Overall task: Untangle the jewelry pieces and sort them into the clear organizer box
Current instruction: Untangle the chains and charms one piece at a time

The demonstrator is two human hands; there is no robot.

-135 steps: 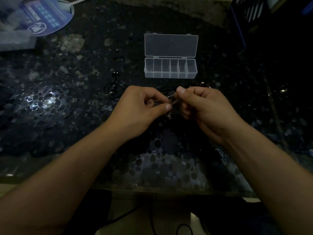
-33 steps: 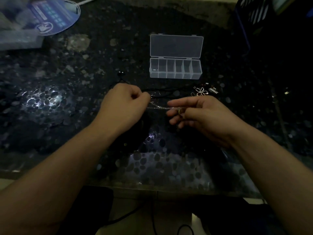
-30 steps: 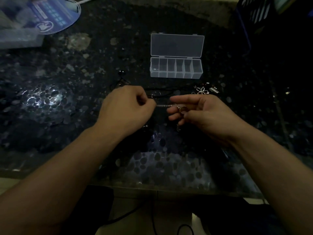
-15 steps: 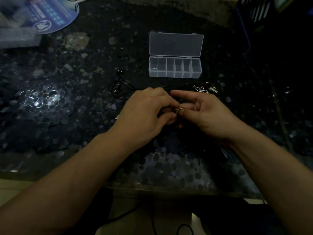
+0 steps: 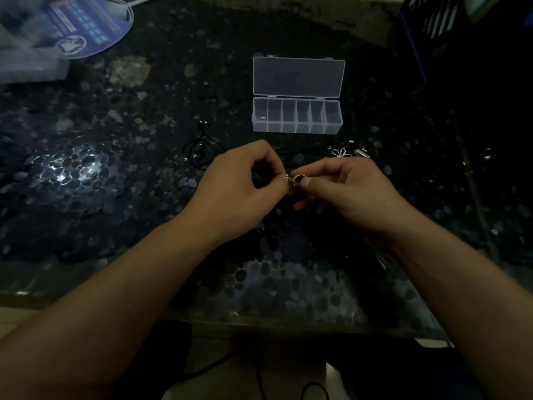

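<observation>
My left hand and my right hand meet above the middle of the dark pebble-patterned table. Between their fingertips they pinch a small tangle of jewelry: a ring at my right thumb and a thin chain end at my left fingers. The clear organizer box stands open behind the hands, its lid folded back, with something small in its leftmost compartment. A black cord necklace lies coiled to the left of my hands. Silver pieces, one flower-shaped, lie behind my right hand.
A blue round fan and a blurred pale box sit at the far left corner. A dark blue crate stands at the far right. The table's front edge runs below my forearms, with cables on the floor beneath.
Earlier my hands were apart with a thin chain stretched between them. They have come together, and both now pinch the ring and chain end at one spot.
</observation>
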